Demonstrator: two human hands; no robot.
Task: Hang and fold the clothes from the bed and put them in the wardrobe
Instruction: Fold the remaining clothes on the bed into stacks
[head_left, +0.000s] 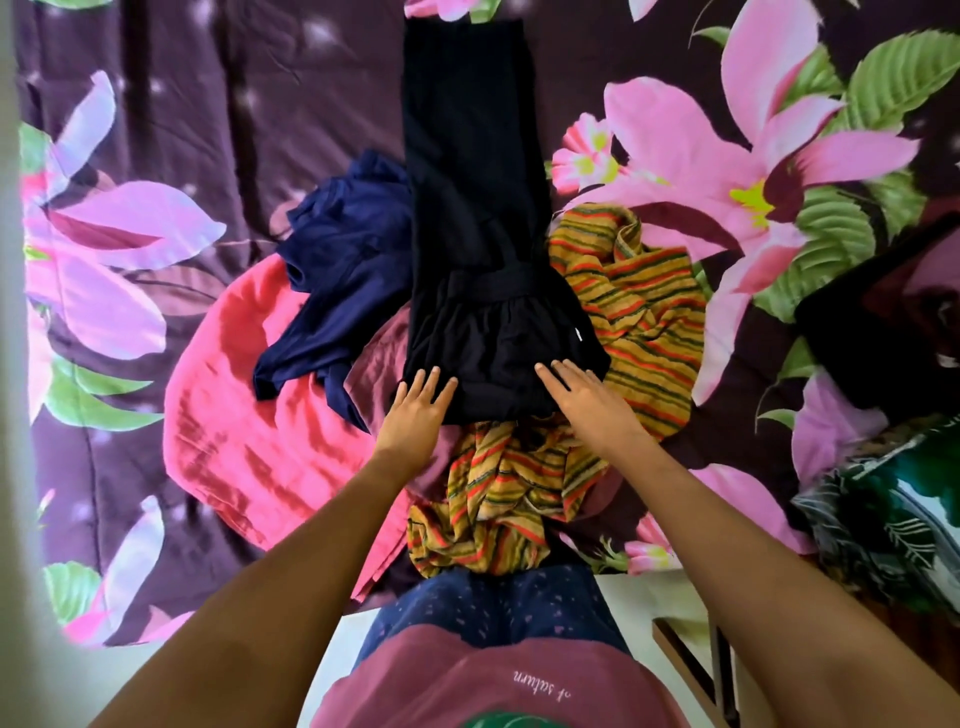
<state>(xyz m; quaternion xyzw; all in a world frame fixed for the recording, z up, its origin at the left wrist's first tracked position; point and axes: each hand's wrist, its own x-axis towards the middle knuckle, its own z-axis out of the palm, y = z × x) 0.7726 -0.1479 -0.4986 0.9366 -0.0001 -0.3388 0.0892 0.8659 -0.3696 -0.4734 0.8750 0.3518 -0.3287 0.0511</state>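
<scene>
A long black garment (470, 182) lies stretched out lengthwise on the bed, its gathered waist end nearest me. My left hand (418, 410) rests flat, fingers straight, on the near left corner of that waist end. On the near right corner my right hand (587, 397) lies flat with straight fingers. Under and around the black garment sits a pile: a navy blue garment (337, 280) to the left, a pink cloth (244, 415) below it, and a yellow striped cloth (639, 312) to the right and in front.
The bed is covered by a purple sheet with large pink flowers (156, 130). At the right edge lie a dark folded item (893, 322) and a green leaf-print cloth (883, 519). A wooden piece of furniture (691, 670) stands by my right side on the floor.
</scene>
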